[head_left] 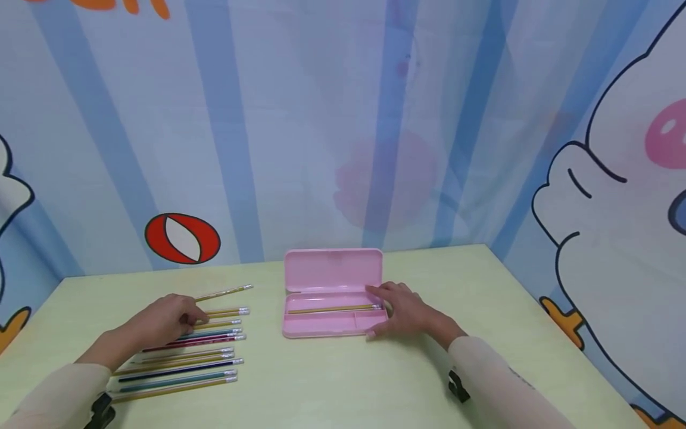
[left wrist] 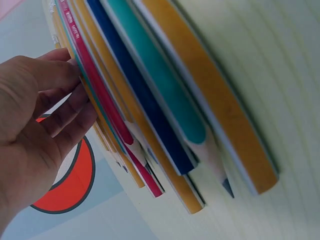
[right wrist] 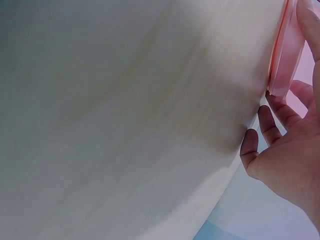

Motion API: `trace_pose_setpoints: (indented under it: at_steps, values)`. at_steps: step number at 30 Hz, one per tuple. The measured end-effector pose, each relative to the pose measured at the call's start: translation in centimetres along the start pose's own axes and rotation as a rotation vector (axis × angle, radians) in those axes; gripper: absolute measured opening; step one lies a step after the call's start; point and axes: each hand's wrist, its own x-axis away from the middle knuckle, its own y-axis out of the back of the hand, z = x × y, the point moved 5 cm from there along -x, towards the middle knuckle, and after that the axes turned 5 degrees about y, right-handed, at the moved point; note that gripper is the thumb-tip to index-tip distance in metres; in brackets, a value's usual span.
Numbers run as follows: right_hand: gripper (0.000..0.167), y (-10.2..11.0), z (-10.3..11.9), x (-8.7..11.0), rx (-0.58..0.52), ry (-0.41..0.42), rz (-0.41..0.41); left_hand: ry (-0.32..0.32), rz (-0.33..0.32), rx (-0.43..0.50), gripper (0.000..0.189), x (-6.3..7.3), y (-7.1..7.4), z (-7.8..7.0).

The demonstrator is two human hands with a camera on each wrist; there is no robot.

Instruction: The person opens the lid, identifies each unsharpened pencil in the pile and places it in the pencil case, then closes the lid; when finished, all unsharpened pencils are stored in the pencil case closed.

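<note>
A pink pencil case [head_left: 318,326] lies open on the table, its lid [head_left: 333,271] raised toward the back. One yellow pencil [head_left: 329,309] rests in its long compartment, eraser end to the right. My right hand [head_left: 407,313] grips the case's right end, thumb at the front edge and index finger near the hinge. My left hand [head_left: 166,322] reaches over a row of pencils on the left, with bent fingertips right at a yellow pencil [head_left: 225,324]. Whether they pinch it I cannot tell. Nearer lie a red pencil [head_left: 214,341], a dark blue pencil [head_left: 182,372] and a teal pencil [left wrist: 165,80].
Another yellow pencil [head_left: 225,292] lies at an angle behind the row. The pale table [head_left: 321,381] meets a blue striped backdrop [head_left: 300,149] with cartoon prints along its back edge. Bare tabletop separates the pencil row from the case.
</note>
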Motion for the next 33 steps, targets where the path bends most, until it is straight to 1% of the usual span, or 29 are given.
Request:
trace_pose_setpoints:
  at_steps: [3, 7, 10, 14, 22, 29, 33]
  values:
    - [0.1, 0.2, -0.1, 0.0, 0.009, 0.012, -0.002, -0.016, -0.007, -0.012, 0.026, -0.3, 0.1, -0.1]
    - [0.101, 0.0, 0.0, -0.1, 0.014, 0.011, 0.008, -0.025, 0.002, -0.016, 0.027, -0.1, -0.1, 0.1]
    - [0.101, 0.1, -0.1, -0.1, 0.012, -0.004, 0.012, -0.047, 0.002, -0.028, 0.029, -0.2, -0.1, 0.0]
    - [0.1, 0.3, 0.1, -0.1, 0.018, 0.002, 0.007, -0.074, -0.007, -0.052, 0.03, -0.3, -0.2, -0.3]
    - [0.1, -0.4, 0.1, 0.0, -0.006, -0.018, 0.021, -0.066, 0.007, -0.074, 0.03, 0.0, -0.5, -0.1]
    - [0.101, -0.1, 0.1, 0.1, 0.005, -0.01, 0.011, -0.095, -0.026, -0.076, 0.031, -0.1, 0.0, -0.6]
    - [0.1, 0.1, -0.1, -0.1, 0.018, -0.004, 0.012, -0.147, -0.059, -0.053, 0.03, -0.2, 0.6, -1.1]
